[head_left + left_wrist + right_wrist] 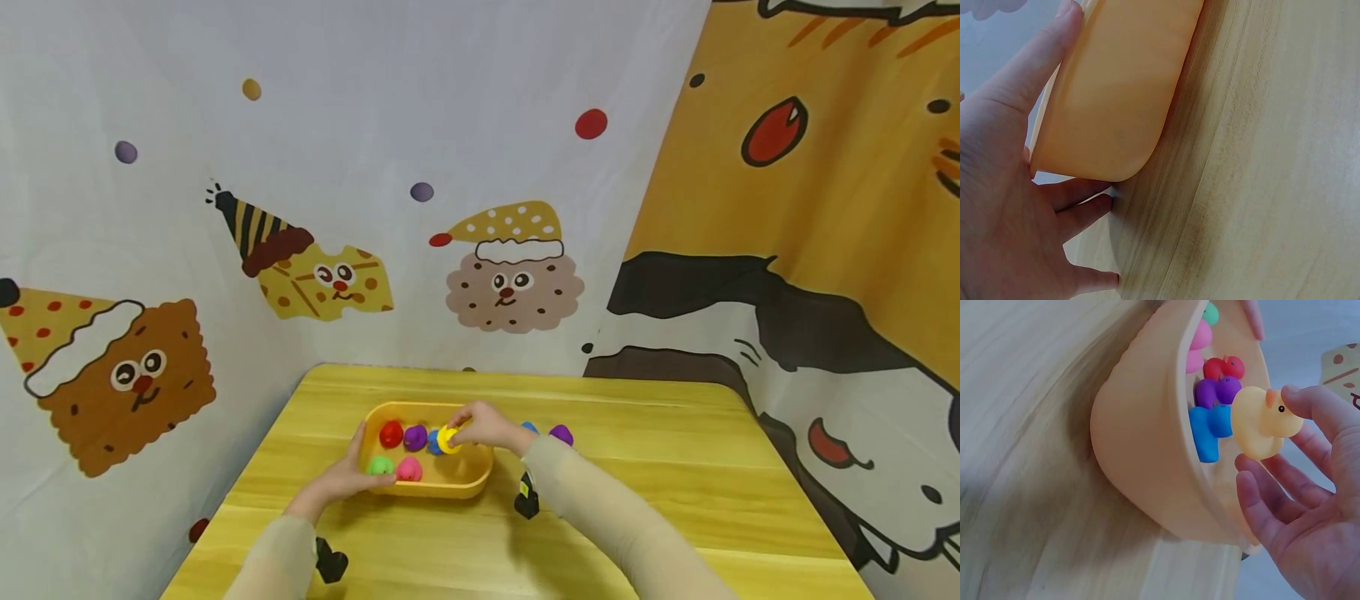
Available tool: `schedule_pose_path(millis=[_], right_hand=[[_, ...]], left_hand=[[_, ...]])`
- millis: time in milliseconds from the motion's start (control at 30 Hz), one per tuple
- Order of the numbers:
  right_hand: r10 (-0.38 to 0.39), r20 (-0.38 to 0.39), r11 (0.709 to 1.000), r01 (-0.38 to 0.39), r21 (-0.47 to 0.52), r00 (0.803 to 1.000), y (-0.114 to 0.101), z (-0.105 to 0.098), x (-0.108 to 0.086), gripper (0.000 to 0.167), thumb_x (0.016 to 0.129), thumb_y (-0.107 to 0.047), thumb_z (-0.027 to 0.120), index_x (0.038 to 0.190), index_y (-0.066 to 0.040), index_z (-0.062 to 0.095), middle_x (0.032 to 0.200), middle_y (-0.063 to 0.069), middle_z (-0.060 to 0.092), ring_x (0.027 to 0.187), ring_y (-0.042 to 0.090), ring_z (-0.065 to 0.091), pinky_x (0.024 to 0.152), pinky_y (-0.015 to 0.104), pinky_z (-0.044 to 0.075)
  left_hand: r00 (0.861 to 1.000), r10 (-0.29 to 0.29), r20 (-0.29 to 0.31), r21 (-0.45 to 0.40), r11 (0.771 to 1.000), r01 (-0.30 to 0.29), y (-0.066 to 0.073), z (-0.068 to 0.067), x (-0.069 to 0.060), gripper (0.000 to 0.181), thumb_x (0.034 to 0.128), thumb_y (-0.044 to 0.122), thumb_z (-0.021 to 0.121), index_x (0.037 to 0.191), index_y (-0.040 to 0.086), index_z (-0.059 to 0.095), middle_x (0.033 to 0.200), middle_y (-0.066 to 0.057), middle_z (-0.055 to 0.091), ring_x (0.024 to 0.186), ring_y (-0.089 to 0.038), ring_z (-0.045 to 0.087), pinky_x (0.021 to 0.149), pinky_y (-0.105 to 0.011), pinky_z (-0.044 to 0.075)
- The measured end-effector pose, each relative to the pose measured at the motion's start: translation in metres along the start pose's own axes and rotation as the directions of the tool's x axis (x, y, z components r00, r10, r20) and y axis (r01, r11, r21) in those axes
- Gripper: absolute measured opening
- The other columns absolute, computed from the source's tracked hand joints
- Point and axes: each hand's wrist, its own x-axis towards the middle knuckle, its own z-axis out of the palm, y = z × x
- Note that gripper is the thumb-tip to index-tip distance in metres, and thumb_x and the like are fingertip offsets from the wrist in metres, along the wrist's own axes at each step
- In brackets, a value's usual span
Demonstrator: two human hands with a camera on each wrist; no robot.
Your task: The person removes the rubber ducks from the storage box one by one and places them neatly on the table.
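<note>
My right hand [483,425] pinches a yellow rubber duck [1260,425] by its head, over the right part of an orange plastic basin [1141,444]. Inside the basin a blue duck [1209,432] stands right beside the yellow one. A purple duck [415,438] and a red duck [391,434] line up beyond it along the far side. Closer to me in the basin are a green duck [380,467] and a pink duck [409,469]. At the basin's left end my left hand [347,475] grips the rim, with the thumb along its near edge [1079,37].
On the wooden table [660,492], right of the basin, lie another purple duck [561,434] and a blue one [530,427], partly hidden by my right arm. A printed cloth [360,125] with cartoon figures hangs behind the table and along its sides.
</note>
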Motion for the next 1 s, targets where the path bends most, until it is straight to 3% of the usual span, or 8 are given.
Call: schedule_pose_path(millis=[300,567,800,1000], right_hand=[[-0.026,-0.029,0.999,0.025,-0.043,0.999,0.002,-0.010,-0.001,0.021,0.075,-0.017,0.082,0.093,-0.009,0.073,0.096,-0.001,0.069,0.066,0.010,0.057,0.056,0.024,0.050],[-0.087,-0.052,0.991,0.081,-0.107,0.995,0.007,-0.016,-0.003,0.022,0.074,-0.019,0.083,0.092,-0.009,0.075,0.093,-0.001,0.071,0.084,0.010,0.061,0.072,0.023,0.052],[-0.081,-0.075,0.993,0.074,-0.088,0.994,0.008,-0.022,-0.006,0.022,0.076,-0.021,0.083,0.092,-0.009,0.076,0.096,-0.001,0.071,0.090,0.015,0.062,0.074,0.024,0.053],[-0.080,-0.090,0.995,0.074,-0.073,0.993,0.004,-0.028,-0.012,0.021,0.076,-0.020,0.083,0.094,-0.009,0.077,0.095,-0.002,0.072,0.089,0.011,0.062,0.075,0.025,0.053]], left_hand=[[1.000,-0.003,-0.001,-0.002,1.000,0.003,-0.001,-0.001,0.001,0.126,0.0781,0.035,0.081,0.152,0.005,-0.016,0.152,-0.038,0.004,0.134,-0.058,0.020,0.107,-0.067,0.018],[1.000,-0.003,0.010,0.001,1.000,0.003,-0.001,-0.001,0.001,0.125,0.0789,0.037,0.080,0.152,0.004,-0.016,0.154,-0.036,0.001,0.136,-0.057,0.017,0.108,-0.067,0.015],[1.000,0.002,0.006,-0.007,1.000,-0.002,-0.002,0.000,0.002,0.125,0.0785,0.036,0.081,0.152,0.004,-0.016,0.154,-0.036,0.002,0.136,-0.056,0.017,0.108,-0.067,0.015],[1.000,0.001,0.001,0.005,1.000,-0.001,-0.004,0.000,0.001,0.125,0.0788,0.036,0.081,0.152,0.003,-0.016,0.153,-0.037,0.002,0.135,-0.057,0.018,0.107,-0.067,0.016]])
